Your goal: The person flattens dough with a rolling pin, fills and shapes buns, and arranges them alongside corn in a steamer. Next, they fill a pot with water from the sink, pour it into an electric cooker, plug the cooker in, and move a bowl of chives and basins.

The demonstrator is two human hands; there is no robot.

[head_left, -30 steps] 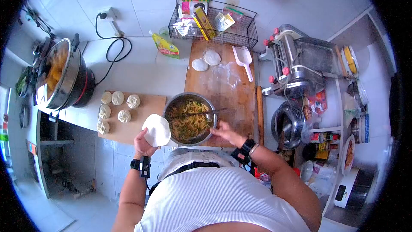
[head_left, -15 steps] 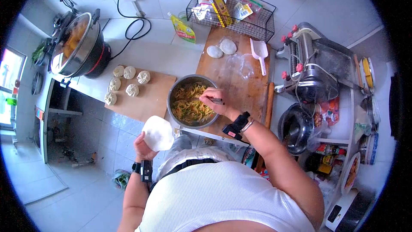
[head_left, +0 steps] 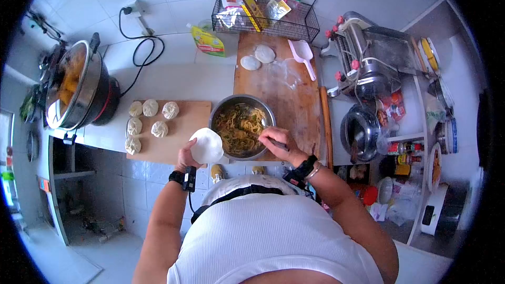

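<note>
A round white dough wrapper (head_left: 207,146) lies in my left hand (head_left: 187,156), just left of a metal bowl (head_left: 214,117). Noodle-like filling with green bits (head_left: 239,129) fills much of the bowl. My right hand (head_left: 280,143) is closed around dark chopsticks (head_left: 278,144) at the bowl's right rim, and their tips reach into the filling. Several pleated buns (head_left: 159,129) sit on a light brown board (head_left: 194,118) to the left. Two flat dough rounds (head_left: 264,53) rest on the floured wooden board (head_left: 300,105) behind the bowl.
A pink scoop (head_left: 302,55) and a rolling pin (head_left: 326,123) are at the right. Behind stands a wire basket (head_left: 310,26) with packets, beside a yellow-green pouch (head_left: 208,41). A large pot (head_left: 79,94) stands left, a pasta machine (head_left: 363,58) right.
My right hand left the bowl's right rim, took hold of the chopsticks, and now has them at the rim's lower right. My left hand has brought the wrapper back beside the bowl. The view has shifted.
</note>
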